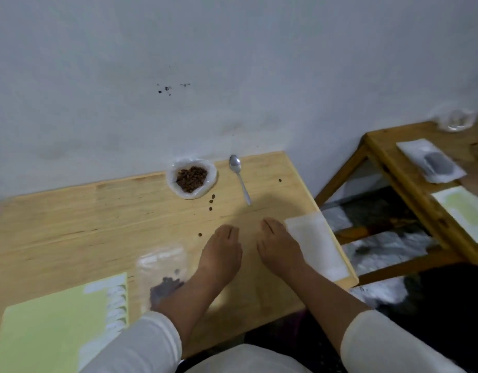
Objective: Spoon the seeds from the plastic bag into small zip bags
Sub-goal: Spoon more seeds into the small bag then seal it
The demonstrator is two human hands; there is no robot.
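Hands, left hand (221, 251) and right hand (279, 247), rest flat and empty; spoon (240, 179), light and stiff, wants gripping mid-handle beside the soft, floppy plastic bag (191, 179).

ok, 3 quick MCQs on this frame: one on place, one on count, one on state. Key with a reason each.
1. Where is the spoon?
A. in the left hand
B. on the table, right of the plastic bag of seeds
C. inside the bag

2. How many hands touch the spoon?
A. none
B. one
C. two

3. The plastic bag of seeds is:
A. tied shut
B. open at the top
C. lying empty

Key: 1 B, it lies bare on the table beside the bag. 2 A, left hand and right hand rest on the wood nearer the person. 3 B, brown seeds show through its mouth.
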